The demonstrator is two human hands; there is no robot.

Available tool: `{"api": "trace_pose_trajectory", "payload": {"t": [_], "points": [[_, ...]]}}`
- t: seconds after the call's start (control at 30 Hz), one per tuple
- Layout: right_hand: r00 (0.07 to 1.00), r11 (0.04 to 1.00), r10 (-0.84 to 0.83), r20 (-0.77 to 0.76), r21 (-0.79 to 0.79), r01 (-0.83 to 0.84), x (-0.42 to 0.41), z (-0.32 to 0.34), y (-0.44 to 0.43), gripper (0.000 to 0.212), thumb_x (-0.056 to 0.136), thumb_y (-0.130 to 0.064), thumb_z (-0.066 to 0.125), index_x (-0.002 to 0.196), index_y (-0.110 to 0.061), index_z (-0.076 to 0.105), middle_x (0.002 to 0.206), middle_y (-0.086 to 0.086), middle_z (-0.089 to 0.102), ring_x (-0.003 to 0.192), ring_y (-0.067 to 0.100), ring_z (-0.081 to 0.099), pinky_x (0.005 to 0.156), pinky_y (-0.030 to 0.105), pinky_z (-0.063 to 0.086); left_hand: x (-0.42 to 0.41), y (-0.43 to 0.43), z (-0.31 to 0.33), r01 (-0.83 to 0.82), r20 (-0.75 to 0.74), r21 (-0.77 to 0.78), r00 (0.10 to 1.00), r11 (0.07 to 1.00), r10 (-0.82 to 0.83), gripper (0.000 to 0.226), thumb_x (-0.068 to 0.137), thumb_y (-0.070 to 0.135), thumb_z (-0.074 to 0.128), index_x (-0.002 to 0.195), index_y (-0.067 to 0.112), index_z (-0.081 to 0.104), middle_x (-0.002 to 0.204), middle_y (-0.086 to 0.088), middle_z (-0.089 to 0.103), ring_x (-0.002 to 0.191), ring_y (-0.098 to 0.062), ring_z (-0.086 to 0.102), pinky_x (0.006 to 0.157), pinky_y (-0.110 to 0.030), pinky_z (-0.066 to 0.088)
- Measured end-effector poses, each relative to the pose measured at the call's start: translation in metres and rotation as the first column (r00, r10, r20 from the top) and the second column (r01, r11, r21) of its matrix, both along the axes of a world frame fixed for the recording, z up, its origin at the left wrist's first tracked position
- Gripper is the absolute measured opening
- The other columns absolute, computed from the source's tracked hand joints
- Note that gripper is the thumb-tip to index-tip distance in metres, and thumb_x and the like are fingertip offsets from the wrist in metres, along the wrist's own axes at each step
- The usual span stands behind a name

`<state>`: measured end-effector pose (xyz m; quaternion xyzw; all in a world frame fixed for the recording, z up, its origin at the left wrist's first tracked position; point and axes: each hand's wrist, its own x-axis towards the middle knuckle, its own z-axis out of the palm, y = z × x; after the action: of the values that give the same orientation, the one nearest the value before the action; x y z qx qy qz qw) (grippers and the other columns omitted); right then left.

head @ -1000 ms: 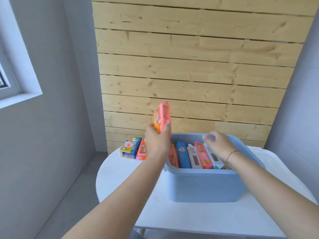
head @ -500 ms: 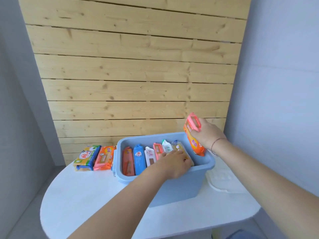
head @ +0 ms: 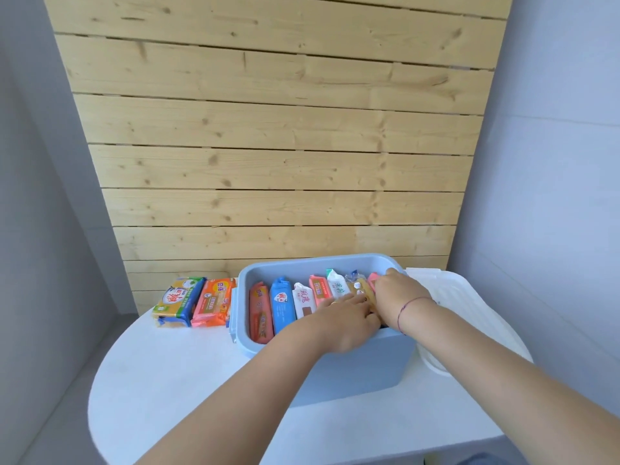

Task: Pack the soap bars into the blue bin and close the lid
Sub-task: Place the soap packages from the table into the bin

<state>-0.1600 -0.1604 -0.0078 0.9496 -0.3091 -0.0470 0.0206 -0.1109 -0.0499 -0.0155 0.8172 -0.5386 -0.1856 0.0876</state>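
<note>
Both hands (head: pixel 345 322) (head: pixel 399 297) press into the blue bin (head: pixel 352 370) — grips unclear, soap bars (head: pixel 281 305) partly hidden.

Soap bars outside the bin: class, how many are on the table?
2. A yellow-blue bar and an orange bar lie side by side left of the bin. None other shows; the bin may hide some.

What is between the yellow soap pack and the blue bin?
In the head view, one orange soap pack lies between the yellow soap pack and the blue bin.
</note>
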Motion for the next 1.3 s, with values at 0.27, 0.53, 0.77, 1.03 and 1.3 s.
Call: {"api": "trace_pose_trajectory", "payload": {"t": [0.27, 0.53, 0.77, 1.03, 1.3], "points": [[0.982, 0.987, 0.094, 0.161, -0.146, -0.071, 0.014, 0.013, 0.030, 0.027, 0.091, -0.014, 0.041, 0.111, -0.014, 0.058, 0.122, 0.006, 0.047, 0.116, 0.026, 0.046, 0.081, 0.030, 0.041, 0.056, 0.071, 0.024, -0.500, -0.440, -0.675, 0.863, 0.542, 0.247, 0.026, 0.092, 0.024, 0.043, 0.101, 0.031, 0.066, 0.094, 0.013, 0.070, 0.075, -0.017, 0.059, 0.066, -0.020, 0.046], [0.923, 0.962, 0.272, 0.271, -0.098, -0.254, 0.066, -0.003, 0.085, 0.037, 0.093, -0.034, 0.042, 0.125, -0.021, 0.053, 0.136, -0.001, 0.041, 0.127, 0.023, 0.038, 0.100, 0.034, 0.036, 0.192, 0.157, -0.064, -0.861, -0.312, -0.445, 0.408, 0.247, 0.858, 0.046, 0.083, 0.016, 0.051, 0.129, 0.017, 0.050, 0.135, -0.008, 0.048, 0.121, -0.032, 0.045, 0.095, -0.038, 0.038], [0.942, 0.972, 0.233, 0.243, -0.074, -0.222, 0.070, -0.022, 0.088, 0.038, 0.093, -0.046, 0.041, 0.124, -0.028, 0.052, 0.132, -0.006, 0.044, 0.123, 0.019, 0.042, 0.097, 0.032, 0.037, 0.225, 0.158, -0.121, -0.906, -0.175, -0.210, 0.405, 0.368, 0.897, 0.076, 0.076, 0.053, 0.062, 0.138, 0.020, 0.034, 0.129, -0.013, 0.043, 0.123, -0.034, 0.041, 0.096, -0.041, 0.040], [0.944, 0.976, 0.217, 0.251, -0.038, -0.214, 0.072, -0.025, 0.085, 0.039, 0.093, -0.046, 0.040, 0.124, -0.026, 0.052, 0.129, -0.005, 0.047, 0.121, 0.019, 0.043, 0.098, 0.032, 0.037, 0.226, 0.166, -0.123, -0.883, -0.130, -0.357, 0.371, 0.305, 0.920, 0.048, 0.070, 0.037, 0.065, 0.103, 0.005, 0.050, 0.097, -0.017, 0.063, 0.095, -0.036, 0.055, 0.072, -0.037, 0.047], [0.904, 0.957, 0.177, 0.390, 0.147, -0.251, 0.070, -0.013, 0.084, 0.037, 0.090, -0.037, 0.053, 0.124, -0.024, 0.053, 0.131, -0.004, 0.047, 0.119, 0.019, 0.047, 0.097, 0.029, 0.039, 0.182, 0.176, -0.070, -0.807, -0.366, -0.576, 0.394, 0.127, 0.843, 0.042, 0.069, 0.043, 0.062, 0.099, 0.014, 0.057, 0.079, -0.002, 0.063, 0.078, -0.027, 0.059, 0.057, -0.031, 0.039]]}}
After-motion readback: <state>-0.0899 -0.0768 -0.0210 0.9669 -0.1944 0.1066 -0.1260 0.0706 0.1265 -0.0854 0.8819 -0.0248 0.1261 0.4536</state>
